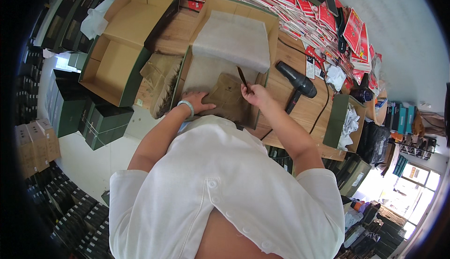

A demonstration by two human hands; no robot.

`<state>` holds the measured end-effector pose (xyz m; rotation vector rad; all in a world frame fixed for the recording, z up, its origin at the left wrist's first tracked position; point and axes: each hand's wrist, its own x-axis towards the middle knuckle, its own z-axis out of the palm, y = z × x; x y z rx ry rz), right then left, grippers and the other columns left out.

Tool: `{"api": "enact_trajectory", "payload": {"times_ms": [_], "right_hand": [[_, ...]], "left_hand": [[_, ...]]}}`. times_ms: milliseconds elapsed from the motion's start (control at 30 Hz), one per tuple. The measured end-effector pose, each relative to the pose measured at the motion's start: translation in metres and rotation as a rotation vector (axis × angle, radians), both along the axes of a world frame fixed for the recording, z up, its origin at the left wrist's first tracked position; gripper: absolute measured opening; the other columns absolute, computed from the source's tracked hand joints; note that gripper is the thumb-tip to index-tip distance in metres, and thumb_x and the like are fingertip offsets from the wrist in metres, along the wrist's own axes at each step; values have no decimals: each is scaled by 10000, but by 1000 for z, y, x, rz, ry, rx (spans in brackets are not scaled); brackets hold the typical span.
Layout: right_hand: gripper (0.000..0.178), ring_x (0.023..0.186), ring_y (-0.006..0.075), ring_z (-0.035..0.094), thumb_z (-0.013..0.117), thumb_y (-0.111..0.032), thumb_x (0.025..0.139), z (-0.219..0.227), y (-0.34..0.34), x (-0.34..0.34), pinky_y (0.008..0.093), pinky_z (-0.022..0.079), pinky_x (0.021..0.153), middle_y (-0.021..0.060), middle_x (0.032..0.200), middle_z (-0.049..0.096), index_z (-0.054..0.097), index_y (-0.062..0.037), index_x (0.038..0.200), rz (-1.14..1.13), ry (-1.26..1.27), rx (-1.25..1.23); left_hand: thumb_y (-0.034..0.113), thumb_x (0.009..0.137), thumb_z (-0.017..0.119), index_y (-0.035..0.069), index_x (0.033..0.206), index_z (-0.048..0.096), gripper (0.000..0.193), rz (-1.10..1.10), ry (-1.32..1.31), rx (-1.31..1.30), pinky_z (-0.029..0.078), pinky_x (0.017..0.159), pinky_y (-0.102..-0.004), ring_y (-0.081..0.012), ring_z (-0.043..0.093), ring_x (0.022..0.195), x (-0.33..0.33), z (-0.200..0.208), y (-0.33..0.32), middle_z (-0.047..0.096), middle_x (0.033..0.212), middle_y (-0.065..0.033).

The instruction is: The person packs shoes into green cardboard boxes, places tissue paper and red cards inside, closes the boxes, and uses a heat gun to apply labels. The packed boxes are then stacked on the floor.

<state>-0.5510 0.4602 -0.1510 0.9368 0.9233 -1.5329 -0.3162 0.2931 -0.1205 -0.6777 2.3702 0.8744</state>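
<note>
An open shoebox [274, 29] lined with white tissue paper [232, 38] stands before me on the wooden table. In its near end lies an olive-brown suede boot [227, 95] with a small dark mark on it. My left hand [198, 102], a pale bangle on its wrist, lies with fingers spread at the boot's left side. Over the right side of the boot, my right hand [255, 95] is closed on a slim dark brown tool [242, 75] that points up; its exact kind is unclear. Left of the box rests a matching fur-trimmed boot [161, 78].
A black hair dryer [297, 80] with its cord lies to the right. Another open green shoebox [115, 66] sits at the left. Piles of red printed packets [290, 10] line the far edge. A small green box [344, 123] holds crumpled paper. Stacked boxes surround the table.
</note>
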Motion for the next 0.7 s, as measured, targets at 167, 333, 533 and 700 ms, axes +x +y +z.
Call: {"api": "enact_trajectory", "payload": {"times_ms": [167, 333, 533, 700], "right_hand": [[172, 818, 252, 589, 468, -69, 938, 29, -17, 25, 317, 524, 616, 135, 962, 540, 488, -1, 1094, -191, 372, 53], [283, 787, 221, 610, 573, -154, 911, -27, -5, 21, 300, 510, 606, 114, 948, 571, 511, -5, 1143, 232, 802, 162], [391, 910, 263, 615, 566, -223, 933, -21, -13, 11, 349, 489, 747, 188, 1085, 619, 534, 51, 1210, 665, 1259, 561], [411, 1035, 305, 582, 537, -233, 946, -39, -31, 5, 364, 463, 860, 231, 1155, 595, 517, 80, 1211, 521, 1081, 665]], "left_hand": [[768, 724, 523, 163, 1338, 503, 862, 18, -6, -16, 254, 1085, -470, -336, 420, 1279, 2, 4, 3, 507, 1341, -164], [767, 726, 523, 161, 1325, 516, 852, 5, 43, -28, 268, 1077, -475, -332, 426, 1276, 1, 3, 3, 511, 1337, -167], [769, 728, 519, 154, 1327, 515, 859, -1, 60, -50, 275, 1074, -472, -340, 436, 1264, 3, -1, 3, 522, 1328, -166], [773, 727, 515, 145, 1337, 507, 876, -8, 53, -21, 268, 1078, -475, -347, 433, 1261, 2, -2, 2, 538, 1310, -167]]}}
